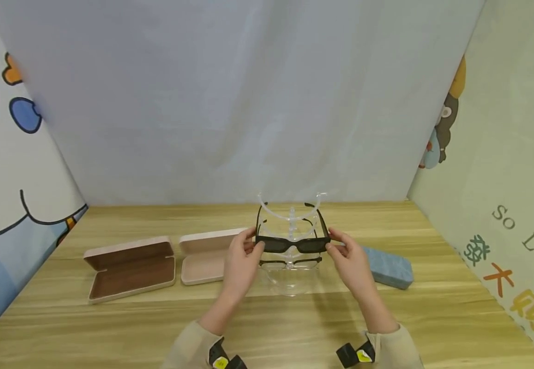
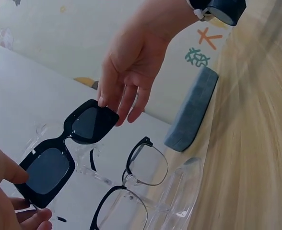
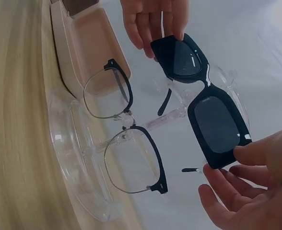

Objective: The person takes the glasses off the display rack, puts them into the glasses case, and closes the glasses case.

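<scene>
Both hands pinch a pair of black sunglasses (image 1: 310, 245) at its two outer corners. My left hand (image 1: 243, 261) grips the left end, and my right hand (image 1: 352, 261) grips the right end. The dark lenses face me and the temples point away, beside the upper part of a clear display stand (image 1: 292, 215). Lower on that stand sit half-rim eyeglasses (image 3: 131, 122) with black brows and clear lenses. The stand's rounded transparent base (image 2: 179, 191) rests on the table below them.
Left of the stand lie an open glasses case with a brown lining (image 1: 133, 274) and an open pinkish case (image 1: 199, 269), partly behind my left forearm. A closed blue case (image 1: 389, 266) lies to the right on the wooden table (image 1: 276, 328). A pale curtain (image 1: 193, 102) hangs behind.
</scene>
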Demonstrator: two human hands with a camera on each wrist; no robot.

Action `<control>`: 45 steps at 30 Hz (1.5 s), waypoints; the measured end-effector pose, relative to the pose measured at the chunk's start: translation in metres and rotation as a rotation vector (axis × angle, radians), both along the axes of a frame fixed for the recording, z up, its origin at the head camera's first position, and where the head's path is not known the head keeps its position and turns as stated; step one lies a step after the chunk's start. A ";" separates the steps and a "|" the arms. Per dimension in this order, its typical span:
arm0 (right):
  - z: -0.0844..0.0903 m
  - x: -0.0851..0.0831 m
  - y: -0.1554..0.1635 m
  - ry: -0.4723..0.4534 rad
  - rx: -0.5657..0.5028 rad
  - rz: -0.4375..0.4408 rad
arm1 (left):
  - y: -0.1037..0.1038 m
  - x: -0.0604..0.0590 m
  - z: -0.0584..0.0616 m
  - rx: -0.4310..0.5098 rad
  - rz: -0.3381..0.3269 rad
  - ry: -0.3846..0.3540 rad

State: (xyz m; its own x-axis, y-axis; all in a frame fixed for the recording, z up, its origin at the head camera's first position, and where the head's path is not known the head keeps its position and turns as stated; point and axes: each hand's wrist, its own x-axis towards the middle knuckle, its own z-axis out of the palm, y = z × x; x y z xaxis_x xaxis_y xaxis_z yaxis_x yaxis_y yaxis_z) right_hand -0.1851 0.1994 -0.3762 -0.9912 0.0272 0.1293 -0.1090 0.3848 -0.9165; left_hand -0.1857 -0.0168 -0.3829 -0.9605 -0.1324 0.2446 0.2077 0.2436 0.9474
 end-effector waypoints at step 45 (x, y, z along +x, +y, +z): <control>0.056 0.050 -0.005 0.244 -0.152 -0.035 | -0.024 0.025 0.040 0.110 -0.057 0.313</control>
State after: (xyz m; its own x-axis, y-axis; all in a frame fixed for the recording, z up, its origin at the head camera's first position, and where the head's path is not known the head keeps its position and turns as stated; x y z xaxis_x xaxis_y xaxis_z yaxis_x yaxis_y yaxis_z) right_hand -0.1351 0.1944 -0.3198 -0.9294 0.0979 0.3558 -0.3227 0.2522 -0.9123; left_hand -0.1602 -0.0405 -0.3432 -0.8476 -0.1229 0.5163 0.5032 0.1232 0.8554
